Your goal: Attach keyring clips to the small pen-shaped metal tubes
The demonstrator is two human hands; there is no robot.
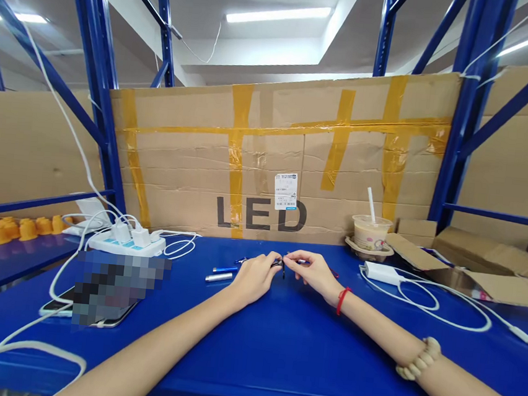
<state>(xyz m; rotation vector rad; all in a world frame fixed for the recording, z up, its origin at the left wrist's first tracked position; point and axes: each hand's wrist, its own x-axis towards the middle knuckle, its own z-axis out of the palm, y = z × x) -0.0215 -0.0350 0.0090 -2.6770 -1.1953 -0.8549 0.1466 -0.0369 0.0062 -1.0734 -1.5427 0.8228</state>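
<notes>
Blue was the tabletop (277,349). Near its far edge the left hand (254,278) and right hand (315,275) each pinched an end of one small dark slender object (280,264).

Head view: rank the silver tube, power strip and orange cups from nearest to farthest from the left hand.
From the left hand, which pinches a black piece:
1. Silver tube, just to its left.
2. Power strip, farther left and a bit back.
3. Orange cups, far left on the neighbouring surface.
</notes>
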